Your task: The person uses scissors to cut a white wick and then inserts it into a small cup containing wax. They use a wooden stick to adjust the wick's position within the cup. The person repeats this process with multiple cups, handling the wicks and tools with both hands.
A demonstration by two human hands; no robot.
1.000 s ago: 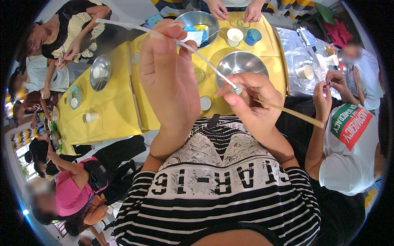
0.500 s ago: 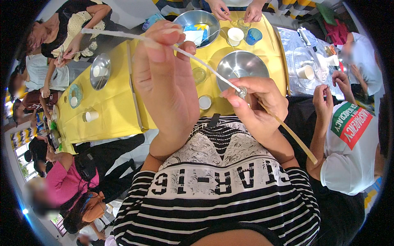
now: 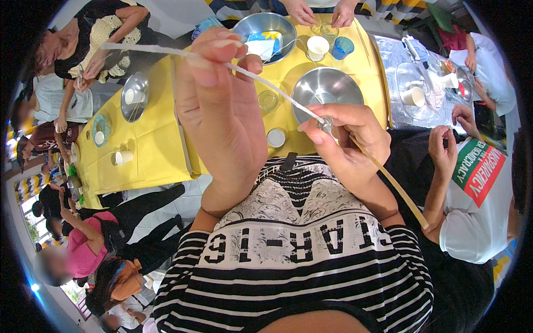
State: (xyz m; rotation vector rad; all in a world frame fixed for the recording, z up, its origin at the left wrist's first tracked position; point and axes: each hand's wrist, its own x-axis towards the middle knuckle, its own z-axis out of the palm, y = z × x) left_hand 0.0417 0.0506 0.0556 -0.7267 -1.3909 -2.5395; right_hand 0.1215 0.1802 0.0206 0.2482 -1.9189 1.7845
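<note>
A white wick-like string (image 3: 272, 87) is pinched between the thumb and fingers of my left hand (image 3: 225, 119), raised over the table. Its loose end sticks out to the left, and the other end slopes down to my right hand (image 3: 358, 141). There, thumb and forefinger close on a small shiny metal piece (image 3: 327, 122) that the string meets; its exact shape is partly covered. A thin wooden stick (image 3: 397, 188) also rests in my right hand, pointing down to the right. Behind that hand stands a steel bowl (image 3: 305, 86).
The yellow-covered table (image 3: 150, 155) bears a small glass jar (image 3: 267, 100), a white-topped jar (image 3: 276, 137), a paper cup (image 3: 317, 49) and a blue glass (image 3: 343, 49). Another steel bowl (image 3: 239, 28) stands farther back. Co-workers surround the table, one close at right (image 3: 472, 211).
My hands stay nearly still, both still holding; the string's loose end has shifted slightly left and down. At the right, a co-worker has moved, and people at the lower left have shifted.
</note>
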